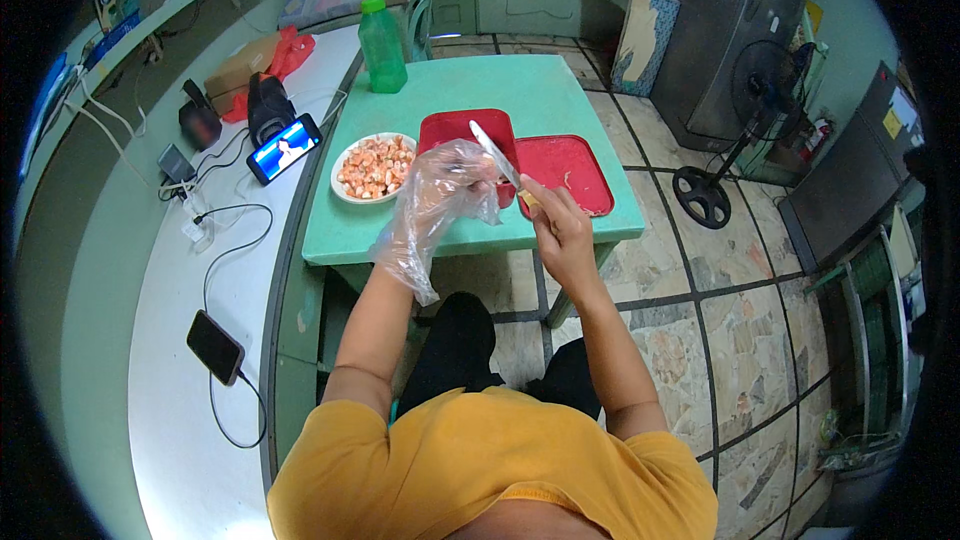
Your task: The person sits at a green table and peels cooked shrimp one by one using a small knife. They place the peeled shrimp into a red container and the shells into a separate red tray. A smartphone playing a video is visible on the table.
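Note:
My left hand (457,169), inside a loose clear plastic glove, hovers over a red plastic tray (466,121). Its fingers are curled, and the crinkled plastic hides whatever may be between them. In my right hand (559,223) is a knife (493,150) with a pale yellowish handle, its blade angled up and left beside the gloved fingers. A white oval plate (335,186) heaped with orange and white pieces that look like peeled shrimp (373,166) stands left of the glove. Small scraps (568,181) lie in a second red tray (540,148) to the right.
A green plastic bottle (384,52) stands at the far left of the green table (495,79). Along the white counter (187,270) are a propped phone (285,150) with a lit screen, another phone (215,347) and cables. A fan (731,142) stands on the tiled floor at right.

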Available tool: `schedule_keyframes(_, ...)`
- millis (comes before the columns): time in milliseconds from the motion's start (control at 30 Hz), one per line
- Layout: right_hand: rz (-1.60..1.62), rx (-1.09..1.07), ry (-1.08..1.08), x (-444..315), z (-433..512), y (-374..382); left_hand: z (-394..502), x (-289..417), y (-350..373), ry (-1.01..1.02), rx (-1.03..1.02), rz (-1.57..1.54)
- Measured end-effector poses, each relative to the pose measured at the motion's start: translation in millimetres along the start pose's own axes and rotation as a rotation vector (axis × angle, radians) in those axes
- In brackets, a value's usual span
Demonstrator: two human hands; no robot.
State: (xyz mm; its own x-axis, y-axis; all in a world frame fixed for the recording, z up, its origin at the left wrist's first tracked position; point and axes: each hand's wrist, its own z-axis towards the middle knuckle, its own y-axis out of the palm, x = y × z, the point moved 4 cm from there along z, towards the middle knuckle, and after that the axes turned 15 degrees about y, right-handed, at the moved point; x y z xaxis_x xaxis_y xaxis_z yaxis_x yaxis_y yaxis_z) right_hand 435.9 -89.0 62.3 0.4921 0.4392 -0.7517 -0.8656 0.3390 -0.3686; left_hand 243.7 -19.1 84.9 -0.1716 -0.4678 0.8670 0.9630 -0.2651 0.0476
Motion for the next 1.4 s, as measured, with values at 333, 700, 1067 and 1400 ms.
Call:
schedule_keyframes(333,0.089,-0.014,-0.012,6,-1,6,6,4,-3,-0.028,0.030,-0.028)
schedule_keyframes(700,0.070,-0.073,0.068,11,-7,8,6,-3,-8,-0.011,0.119,-0.042)
schedule_keyframes(1067,0.070,-0.065,0.017,14,7,3,-2,-5,9,-0.044,0.002,-0.192)
schedule_keyframes(1400,-0.021,-0.108,0.064,18,11,1,-4,-15,-6,0.016,-0.057,0.136)
